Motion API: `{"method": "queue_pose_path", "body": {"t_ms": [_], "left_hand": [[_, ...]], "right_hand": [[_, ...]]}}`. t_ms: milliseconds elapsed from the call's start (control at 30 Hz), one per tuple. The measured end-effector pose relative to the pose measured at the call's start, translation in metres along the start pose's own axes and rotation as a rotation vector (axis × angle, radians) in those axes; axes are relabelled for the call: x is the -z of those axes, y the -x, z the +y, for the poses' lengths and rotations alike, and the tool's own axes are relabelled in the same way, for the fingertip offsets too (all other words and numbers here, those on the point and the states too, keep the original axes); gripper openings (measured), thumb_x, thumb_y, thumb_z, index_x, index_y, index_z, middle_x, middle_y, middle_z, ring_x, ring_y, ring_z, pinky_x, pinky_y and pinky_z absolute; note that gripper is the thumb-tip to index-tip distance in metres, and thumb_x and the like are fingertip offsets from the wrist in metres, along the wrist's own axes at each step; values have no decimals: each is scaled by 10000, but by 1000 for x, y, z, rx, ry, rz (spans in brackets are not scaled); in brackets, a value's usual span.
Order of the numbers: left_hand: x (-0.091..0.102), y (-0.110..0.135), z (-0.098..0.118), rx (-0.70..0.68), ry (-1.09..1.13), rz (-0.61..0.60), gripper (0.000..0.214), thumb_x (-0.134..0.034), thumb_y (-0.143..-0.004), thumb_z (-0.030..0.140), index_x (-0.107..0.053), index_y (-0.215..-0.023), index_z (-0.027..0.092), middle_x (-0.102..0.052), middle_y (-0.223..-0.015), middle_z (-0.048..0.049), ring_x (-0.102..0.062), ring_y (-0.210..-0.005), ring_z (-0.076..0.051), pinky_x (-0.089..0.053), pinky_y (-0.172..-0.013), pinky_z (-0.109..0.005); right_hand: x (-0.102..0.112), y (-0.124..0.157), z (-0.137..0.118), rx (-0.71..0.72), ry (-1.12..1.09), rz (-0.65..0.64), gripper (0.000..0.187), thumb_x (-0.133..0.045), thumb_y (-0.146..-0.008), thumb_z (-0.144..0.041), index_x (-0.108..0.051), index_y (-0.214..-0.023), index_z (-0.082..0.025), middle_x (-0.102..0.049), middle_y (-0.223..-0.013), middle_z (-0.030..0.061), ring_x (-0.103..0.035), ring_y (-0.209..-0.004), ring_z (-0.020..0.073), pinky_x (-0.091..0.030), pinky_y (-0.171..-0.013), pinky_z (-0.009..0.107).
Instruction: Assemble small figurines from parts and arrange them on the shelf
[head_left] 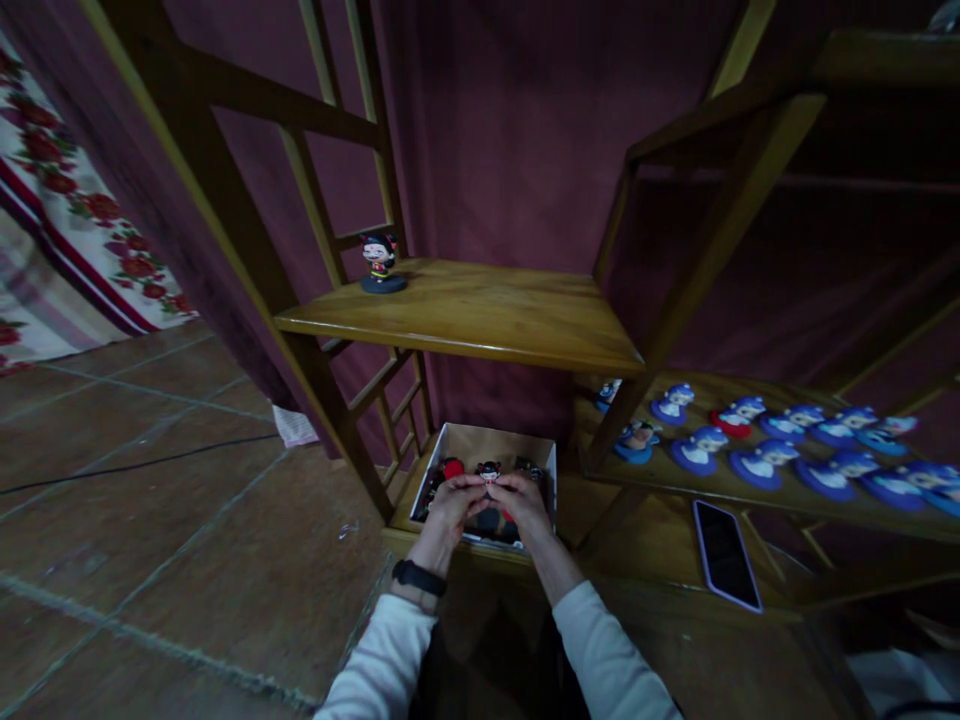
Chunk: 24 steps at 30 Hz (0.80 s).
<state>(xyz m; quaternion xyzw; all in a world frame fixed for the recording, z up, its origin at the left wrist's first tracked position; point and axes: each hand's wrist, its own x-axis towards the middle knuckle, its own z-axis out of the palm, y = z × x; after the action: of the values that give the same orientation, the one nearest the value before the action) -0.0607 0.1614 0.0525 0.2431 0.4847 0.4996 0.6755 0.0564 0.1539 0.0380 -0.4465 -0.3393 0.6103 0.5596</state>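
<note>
My left hand [454,505] and my right hand [525,505] are both closed on one small black-haired figurine [489,472], held between the fingertips just above an open cardboard box [491,443]. The box sits on the lowest wooden shelf and holds several more figurines in red and black. A black band wraps my left wrist. One similar figurine [381,262] stands upright on a dark round base at the left end of the middle shelf [480,315].
On the right-hand shelf [720,480] lie several blue-and-white figurines, among them one with a red base [739,415]. A dark phone [726,555] lies flat on the low board below. Tiled floor, a cable and a floral cloth are at the left.
</note>
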Motion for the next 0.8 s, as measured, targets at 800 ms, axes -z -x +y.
{"method": "queue_pose_path", "body": {"t_ms": [800], "left_hand": [[25,133,-50,12,67,-289,402,-733,-567,2,-655,-946,113,-702,-849,-73,-658,-723,-130,-510,-729,-220]], "right_hand": [[38,139,10,-11,-165,-152,489,-774,-530,-250,-643,-994,-173,-663,-954,66,-600,-828,182,-443,-793,335]]}}
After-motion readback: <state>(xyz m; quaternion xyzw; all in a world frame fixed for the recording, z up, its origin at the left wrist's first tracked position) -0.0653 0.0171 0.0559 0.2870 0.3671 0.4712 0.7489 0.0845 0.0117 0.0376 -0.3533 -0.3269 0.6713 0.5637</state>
